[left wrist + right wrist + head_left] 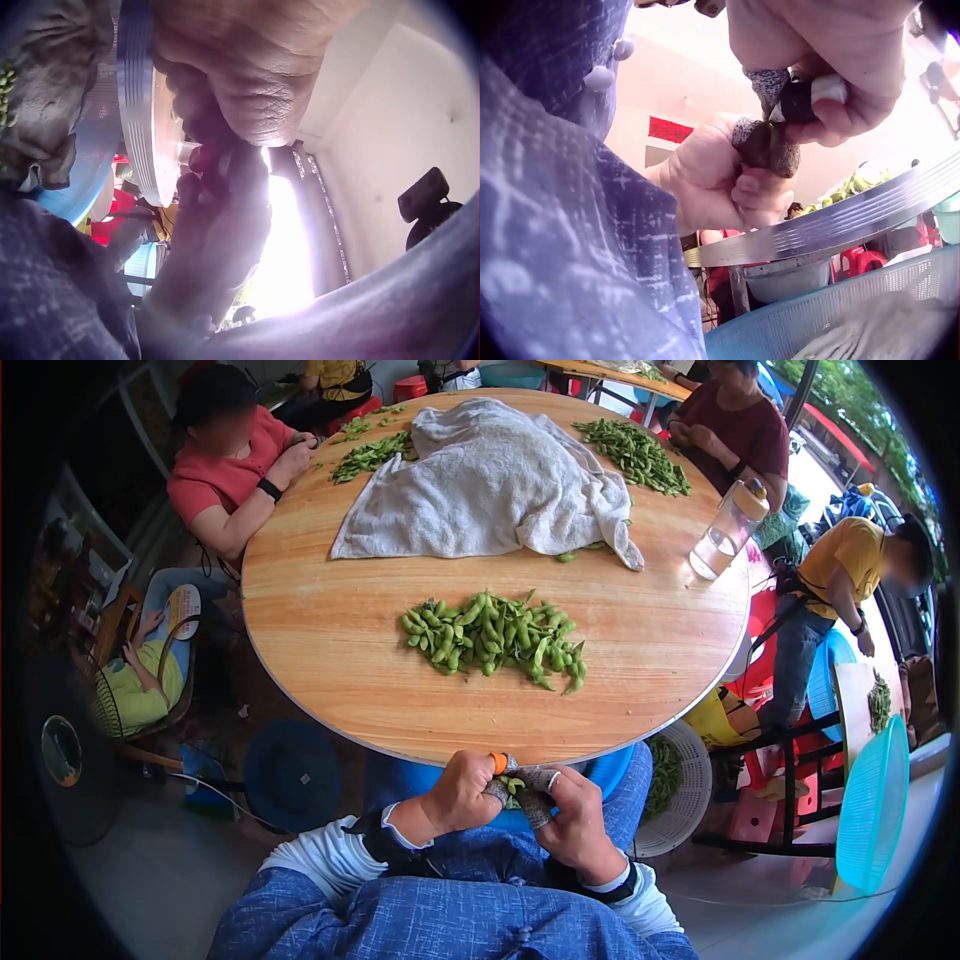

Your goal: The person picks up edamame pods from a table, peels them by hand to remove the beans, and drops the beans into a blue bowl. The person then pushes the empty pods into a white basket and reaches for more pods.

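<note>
Soft daylight on the round light-brown wooden table [330, 650], bright glare from the open street side at right, dark corners and bent edges in the head view, white washed-out glow low in the left wrist view, hands dim and blurry there, right wrist view hazy and pale.

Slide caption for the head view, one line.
Left hand and right hand hold a green pod beside a round table with piled pods and a white towel.

Round wooden table [320, 630] — metal-edged | pale wall [682, 82], red sign [670, 130] | grey floor [190, 880] — daylight right
</note>
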Tool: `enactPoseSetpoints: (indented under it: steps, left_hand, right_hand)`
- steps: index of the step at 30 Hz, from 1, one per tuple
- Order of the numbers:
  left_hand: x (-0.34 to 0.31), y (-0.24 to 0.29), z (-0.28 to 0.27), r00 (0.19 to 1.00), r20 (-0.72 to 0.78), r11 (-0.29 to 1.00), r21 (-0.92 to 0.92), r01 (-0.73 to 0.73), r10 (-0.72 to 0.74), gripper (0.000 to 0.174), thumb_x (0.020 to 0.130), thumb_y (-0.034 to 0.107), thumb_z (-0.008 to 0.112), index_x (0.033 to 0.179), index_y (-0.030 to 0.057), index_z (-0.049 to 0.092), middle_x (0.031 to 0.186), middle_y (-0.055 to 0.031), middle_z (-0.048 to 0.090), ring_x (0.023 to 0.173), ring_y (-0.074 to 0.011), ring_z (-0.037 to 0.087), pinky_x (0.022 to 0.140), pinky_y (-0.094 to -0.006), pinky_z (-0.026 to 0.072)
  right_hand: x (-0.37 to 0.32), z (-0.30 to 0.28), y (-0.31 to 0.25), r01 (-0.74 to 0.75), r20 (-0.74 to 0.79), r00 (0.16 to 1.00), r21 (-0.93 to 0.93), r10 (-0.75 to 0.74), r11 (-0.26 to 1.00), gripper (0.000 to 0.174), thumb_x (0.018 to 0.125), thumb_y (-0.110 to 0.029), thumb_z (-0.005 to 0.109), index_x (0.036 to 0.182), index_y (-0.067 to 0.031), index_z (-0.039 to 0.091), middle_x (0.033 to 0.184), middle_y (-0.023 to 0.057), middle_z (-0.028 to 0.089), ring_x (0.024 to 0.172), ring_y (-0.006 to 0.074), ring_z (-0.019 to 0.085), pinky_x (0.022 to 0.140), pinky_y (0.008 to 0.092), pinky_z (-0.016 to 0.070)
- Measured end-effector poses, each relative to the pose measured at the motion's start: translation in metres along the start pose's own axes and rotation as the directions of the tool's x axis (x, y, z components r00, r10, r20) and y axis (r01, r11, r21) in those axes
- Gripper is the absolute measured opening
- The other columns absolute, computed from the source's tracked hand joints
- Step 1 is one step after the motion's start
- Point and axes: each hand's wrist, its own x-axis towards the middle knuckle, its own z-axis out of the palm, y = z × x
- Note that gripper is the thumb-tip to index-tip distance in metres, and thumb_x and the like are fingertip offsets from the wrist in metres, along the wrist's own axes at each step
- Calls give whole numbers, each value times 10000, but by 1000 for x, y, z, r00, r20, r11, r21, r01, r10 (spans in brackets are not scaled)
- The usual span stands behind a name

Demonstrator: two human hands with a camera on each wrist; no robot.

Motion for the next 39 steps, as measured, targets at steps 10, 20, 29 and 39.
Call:
enactPoseSetpoints:
  steps: [10, 20, 29, 39]
  left_hand:
    - [-6, 20, -13, 897, 334, 874, 291, -390, 289, 307, 710, 240, 621, 948, 51, 576, 876, -97, 573, 745, -273, 555, 642, -336, 455]
    - [100, -2, -90, 939, -299, 808, 588, 40, 170, 218, 729, 35, 545, 942, -5, 566, 724, -135, 583, 622, -218, 562, 571, -298, 441]
    - [140, -50, -110, 981, -179, 795, 604, 53, 70, 293, 682, 5, 548, 975, 16, 551, 723, -103, 566, 671, -210, 552, 629, -285, 435]
    - [122, -40, -126, 962, -217, 861, 444, 249, -167, 170, 711, 1, 581, 877, -24, 557, 707, -42, 569, 639, -92, 520, 601, -233, 433]
  right_hand:
    - [-32, -70, 47, -168, -417, 873, 233, 254, 958, 150, 815, -1, 510, 952, 44, 551, 829, 59, 596, 728, 98, 534, 677, 214, 431]
    - [-85, -120, 108, -465, -569, 703, 86, 427, 881, 246, 777, 13, 512, 1018, 63, 521, 891, 76, 580, 816, 128, 517, 734, 236, 408]
    - [-40, -70, 61, -297, -434, 823, 221, 366, 929, 238, 794, -4, 519, 1028, 43, 527, 865, 28, 563, 758, 84, 512, 682, 203, 411]
    - [-10, -33, 36, -236, -317, 907, 161, 276, 958, 246, 796, -10, 533, 1032, 59, 520, 842, 54, 584, 760, 97, 539, 691, 214, 434]
